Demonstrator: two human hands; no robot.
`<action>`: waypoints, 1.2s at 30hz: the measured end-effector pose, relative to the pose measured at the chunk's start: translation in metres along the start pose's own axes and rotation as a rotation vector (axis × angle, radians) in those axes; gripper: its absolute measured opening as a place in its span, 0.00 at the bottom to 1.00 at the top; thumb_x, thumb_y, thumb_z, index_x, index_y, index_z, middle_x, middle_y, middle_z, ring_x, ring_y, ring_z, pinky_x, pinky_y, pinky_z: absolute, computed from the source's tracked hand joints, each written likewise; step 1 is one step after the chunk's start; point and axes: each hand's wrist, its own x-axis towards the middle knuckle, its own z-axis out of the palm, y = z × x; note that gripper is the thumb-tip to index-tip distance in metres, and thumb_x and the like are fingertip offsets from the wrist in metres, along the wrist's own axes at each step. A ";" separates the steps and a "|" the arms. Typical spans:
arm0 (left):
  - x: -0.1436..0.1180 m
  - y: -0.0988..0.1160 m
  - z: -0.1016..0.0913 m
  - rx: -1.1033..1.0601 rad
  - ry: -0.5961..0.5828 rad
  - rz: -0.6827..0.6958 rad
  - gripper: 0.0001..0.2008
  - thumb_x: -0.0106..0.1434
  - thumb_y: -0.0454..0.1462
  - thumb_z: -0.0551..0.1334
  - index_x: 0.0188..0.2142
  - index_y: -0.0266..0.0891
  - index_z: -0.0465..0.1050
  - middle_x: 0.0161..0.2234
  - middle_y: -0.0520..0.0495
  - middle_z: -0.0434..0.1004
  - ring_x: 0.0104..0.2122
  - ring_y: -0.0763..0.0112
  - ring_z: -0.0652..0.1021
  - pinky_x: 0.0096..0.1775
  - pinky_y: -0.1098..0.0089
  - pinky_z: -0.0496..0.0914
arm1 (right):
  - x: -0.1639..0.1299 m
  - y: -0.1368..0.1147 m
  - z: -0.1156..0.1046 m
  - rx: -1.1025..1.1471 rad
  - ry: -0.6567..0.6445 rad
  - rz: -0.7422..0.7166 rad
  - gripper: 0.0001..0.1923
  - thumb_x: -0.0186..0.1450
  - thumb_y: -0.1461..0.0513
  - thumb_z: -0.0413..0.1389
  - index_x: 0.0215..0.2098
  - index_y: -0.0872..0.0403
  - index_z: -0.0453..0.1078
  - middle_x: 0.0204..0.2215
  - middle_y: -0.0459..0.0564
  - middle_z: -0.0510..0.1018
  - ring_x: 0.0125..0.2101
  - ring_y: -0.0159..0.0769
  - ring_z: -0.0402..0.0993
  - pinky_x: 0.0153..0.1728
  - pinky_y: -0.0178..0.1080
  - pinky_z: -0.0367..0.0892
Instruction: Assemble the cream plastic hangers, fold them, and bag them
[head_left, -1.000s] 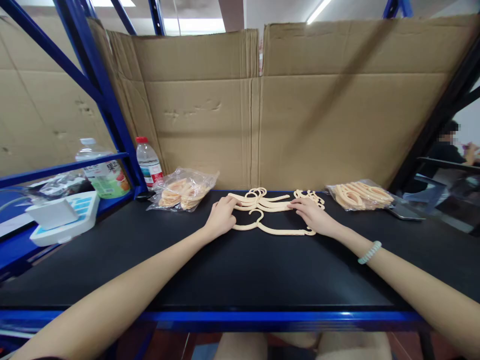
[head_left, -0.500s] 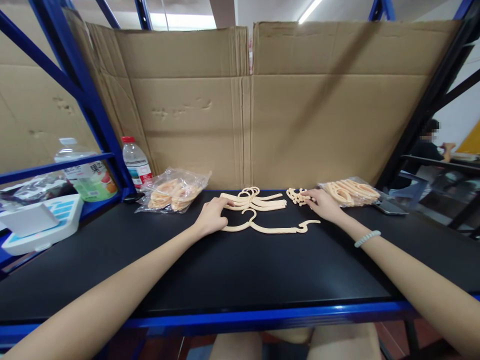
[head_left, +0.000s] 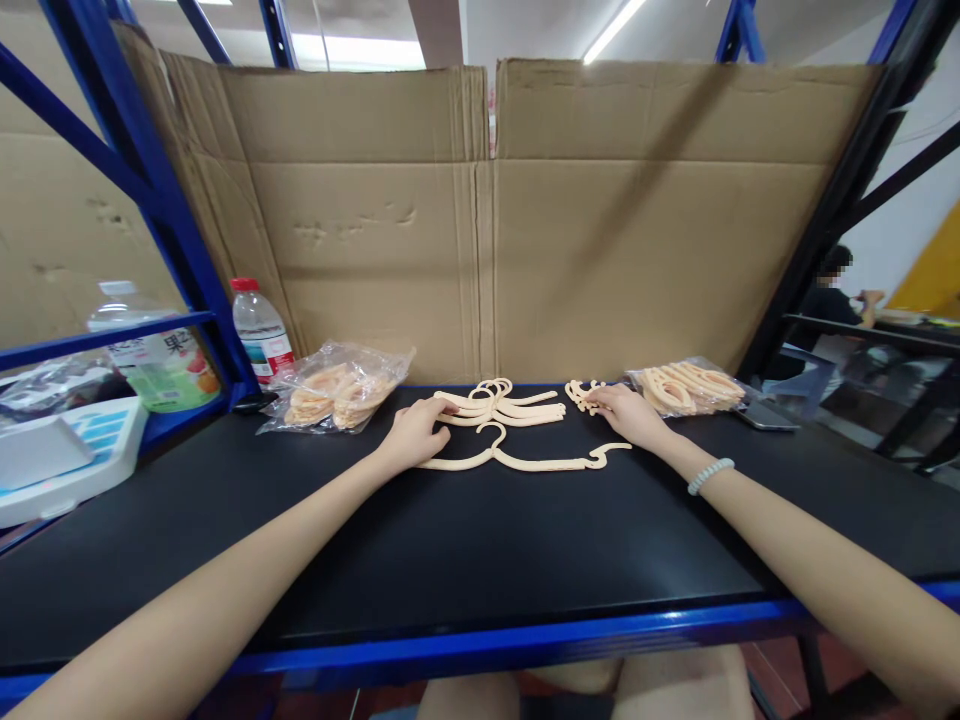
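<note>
On black bench (head_left: 480,540) — two bags (head_left: 334,385), one hanger (head_left: 525,460)

A water bottle (head_left: 259,328) stands at the left. A cardboard sheet (head_left: 480,220) fills the back. A phone (head_left: 756,414) lies at the right.

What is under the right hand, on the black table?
The right hand lies on a small heap of cream plastic clips on the black table. Only the clips left of the fingers show; anything beneath the palm is covered.
</note>
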 end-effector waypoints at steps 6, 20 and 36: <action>0.006 -0.006 0.008 0.037 0.019 -0.004 0.16 0.57 0.29 0.54 0.42 0.42 0.72 0.45 0.46 0.76 0.48 0.58 0.72 0.49 0.57 0.65 | 0.003 -0.006 -0.007 0.048 0.036 -0.024 0.10 0.62 0.67 0.53 0.36 0.53 0.76 0.38 0.53 0.80 0.39 0.45 0.71 0.43 0.47 0.68; 0.011 -0.011 0.013 -0.011 0.003 0.097 0.10 0.60 0.29 0.55 0.35 0.40 0.74 0.40 0.45 0.72 0.42 0.65 0.74 0.45 0.64 0.70 | 0.004 -0.020 -0.021 0.506 0.485 0.366 0.14 0.64 0.56 0.51 0.37 0.56 0.74 0.25 0.53 0.79 0.27 0.43 0.78 0.32 0.45 0.73; -0.010 0.015 -0.002 -0.008 0.223 0.140 0.06 0.64 0.29 0.54 0.36 0.39 0.66 0.36 0.45 0.74 0.39 0.61 0.71 0.42 0.61 0.67 | 0.004 -0.080 -0.037 1.319 0.425 0.626 0.20 0.50 0.59 0.66 0.40 0.54 0.71 0.35 0.51 0.78 0.33 0.37 0.77 0.37 0.40 0.74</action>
